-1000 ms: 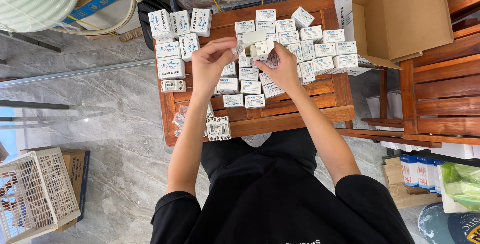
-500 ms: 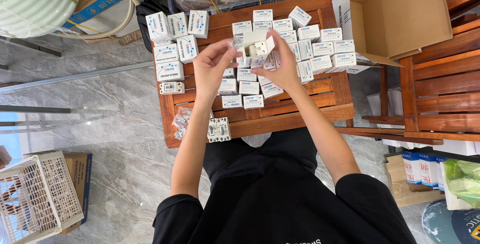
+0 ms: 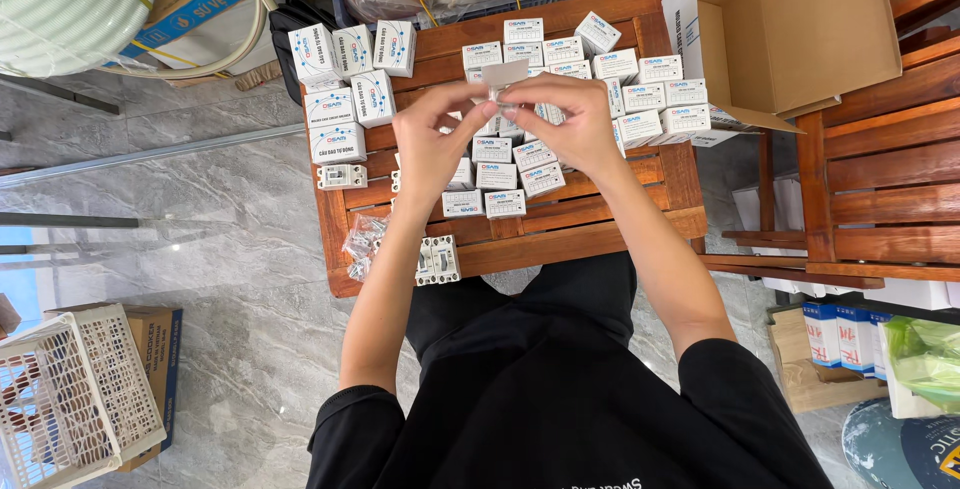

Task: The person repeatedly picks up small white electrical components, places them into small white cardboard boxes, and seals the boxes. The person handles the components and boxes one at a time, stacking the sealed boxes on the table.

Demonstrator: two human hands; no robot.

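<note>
At the bottom of the frame sit the person's black-sleeved arms, reaching up to the middle. The left hand [image 3: 432,144] and the right hand [image 3: 560,119] meet above a slatted reddish wooden table [image 3: 560,239] — both pinch a small white cardboard box [image 3: 503,79] with its flap open, fingertips closed on it from either side. Just below the left forearm, at the table's near edge, lies a white plastic circuit breaker [image 3: 437,259] beside a crumpled clear plastic bag [image 3: 362,244]. Under and beyond the hands the tabletop is covered with rows of small white boxes with blue print [image 3: 640,99]; taller white boxes [image 3: 345,79] stand at its left end. In the upper right an open brown cardboard carton [image 3: 800,29] rests tilted — a white plastic basket [image 3: 70,399] fills the lower left.
</note>
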